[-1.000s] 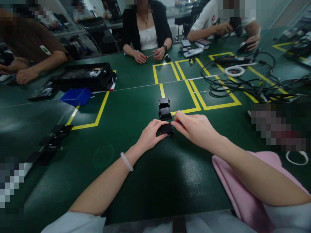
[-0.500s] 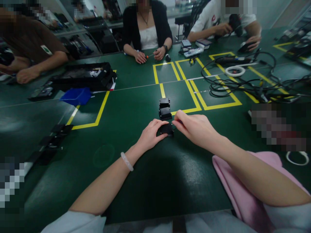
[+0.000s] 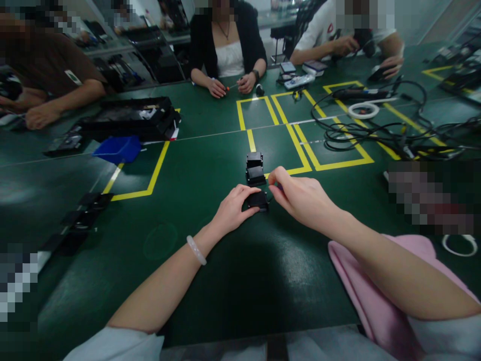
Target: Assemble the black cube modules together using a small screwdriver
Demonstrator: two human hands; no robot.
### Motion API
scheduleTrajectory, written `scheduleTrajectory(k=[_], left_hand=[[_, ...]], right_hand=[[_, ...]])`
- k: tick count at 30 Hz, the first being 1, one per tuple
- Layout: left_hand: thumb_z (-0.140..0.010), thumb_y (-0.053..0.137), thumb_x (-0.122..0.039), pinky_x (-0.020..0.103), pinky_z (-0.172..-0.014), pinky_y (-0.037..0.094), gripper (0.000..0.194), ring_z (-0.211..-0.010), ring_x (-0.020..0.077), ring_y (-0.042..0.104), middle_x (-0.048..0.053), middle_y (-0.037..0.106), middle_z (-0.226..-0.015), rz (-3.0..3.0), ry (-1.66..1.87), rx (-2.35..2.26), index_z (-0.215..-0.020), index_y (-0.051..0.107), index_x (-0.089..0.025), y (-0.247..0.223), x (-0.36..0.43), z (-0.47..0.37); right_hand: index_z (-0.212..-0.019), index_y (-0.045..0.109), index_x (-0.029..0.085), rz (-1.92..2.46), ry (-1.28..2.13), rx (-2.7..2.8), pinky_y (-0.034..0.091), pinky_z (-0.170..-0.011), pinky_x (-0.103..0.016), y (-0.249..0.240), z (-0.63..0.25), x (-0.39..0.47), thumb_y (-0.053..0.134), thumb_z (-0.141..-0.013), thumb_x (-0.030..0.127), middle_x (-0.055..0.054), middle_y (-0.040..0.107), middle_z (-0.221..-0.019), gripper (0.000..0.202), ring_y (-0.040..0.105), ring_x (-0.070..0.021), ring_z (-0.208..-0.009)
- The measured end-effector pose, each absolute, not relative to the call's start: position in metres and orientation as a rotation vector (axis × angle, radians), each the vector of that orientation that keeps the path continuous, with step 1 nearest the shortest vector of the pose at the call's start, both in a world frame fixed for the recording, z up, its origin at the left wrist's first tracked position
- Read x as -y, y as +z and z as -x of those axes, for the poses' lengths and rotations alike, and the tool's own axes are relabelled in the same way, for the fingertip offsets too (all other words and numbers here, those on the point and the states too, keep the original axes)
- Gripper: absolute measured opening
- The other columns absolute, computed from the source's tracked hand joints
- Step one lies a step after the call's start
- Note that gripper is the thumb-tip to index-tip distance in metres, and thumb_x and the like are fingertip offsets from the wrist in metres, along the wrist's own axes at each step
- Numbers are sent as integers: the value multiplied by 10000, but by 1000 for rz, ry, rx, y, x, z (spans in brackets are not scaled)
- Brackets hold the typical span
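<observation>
My left hand (image 3: pixel 233 208) is closed on a small black block-shaped part (image 3: pixel 257 199), thumb on the near side and fingers on the far side. The part rests on the green table (image 3: pixel 210 281). At its right side my right hand (image 3: pixel 300 194) is closed in a pinch. A thin dark rod (image 3: pixel 271 199) shows between those fingertips and the part's right edge; most of it is hidden by the hand, and I cannot tell whether its tip touches. Just beyond stand two similar black parts (image 3: pixel 256 175), one behind the other.
Several black parts (image 3: pixel 78 219) lie in a row at left, near a blue tray (image 3: pixel 117 149) and a black bin (image 3: pixel 128 118). Cables (image 3: pixel 351 138) and a white ring (image 3: pixel 363 110) lie at right. Pink cloth (image 3: pixel 349 265) lies under my right forearm. Co-workers sit across the table.
My right hand has shifted slightly right, away from the black part, so more of the thin rod shows. My left hand and the part have stayed in place.
</observation>
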State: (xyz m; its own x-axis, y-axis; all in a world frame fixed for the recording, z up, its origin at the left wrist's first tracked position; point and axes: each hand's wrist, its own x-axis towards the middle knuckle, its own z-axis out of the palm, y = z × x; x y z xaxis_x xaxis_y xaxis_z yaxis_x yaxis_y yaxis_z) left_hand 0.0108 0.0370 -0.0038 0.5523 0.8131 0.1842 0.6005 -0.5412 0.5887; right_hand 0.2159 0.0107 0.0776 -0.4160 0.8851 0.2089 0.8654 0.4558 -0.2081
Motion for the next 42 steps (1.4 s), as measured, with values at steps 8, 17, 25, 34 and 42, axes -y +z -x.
scheduleTrajectory(k=[8, 17, 25, 34, 42], left_hand=[[-844, 600, -322, 398, -957, 424, 411, -1092, 232, 508, 61, 545, -1136, -2332, 621, -1139, -1237, 504, -253, -6, -37, -11], [-847, 592, -328, 395, -952, 429, 391, -1093, 234, 509, 61, 545, -1130, -2330, 619, -1140, -1223, 514, -253, -5, -37, -10], [-845, 595, -326, 397, -954, 428, 403, -1090, 232, 508, 59, 545, -1129, -2330, 614, -1137, -1232, 507, -254, -4, -37, -11], [-844, 595, -324, 388, -951, 433, 396, -1086, 228, 511, 59, 545, -1130, -2327, 622, -1142, -1224, 515, -245, -4, -37, -11], [-846, 594, -310, 379, -947, 430, 397, -1086, 223, 508, 52, 543, -1133, -2335, 608, -1142, -1229, 507, -248, -4, -37, -10]], right_hand=[[-979, 495, 178, 1505, 131, 2476, 275, -533, -255, 80, -216, -11, 330, -960, 345, -14, 666, -770, 235, 618, -164, -635], [-983, 483, 182, 1434, 173, 2464, 291, -547, -250, 80, -216, -10, 333, -960, 331, -12, 664, -798, 213, 621, -156, -664], [-1021, 474, 179, 1458, 195, 2452, 291, -557, -244, 81, -215, -10, 336, -954, 294, -23, 672, -821, 191, 621, -151, -675], [-975, 492, 178, 1501, 159, 2464, 274, -548, -256, 80, -214, -10, 306, -965, 339, -25, 672, -782, 246, 624, -165, -655], [-968, 490, 179, 1453, 164, 2442, 270, -546, -247, 79, -213, -11, 321, -963, 340, -24, 674, -807, 233, 613, -149, -662]])
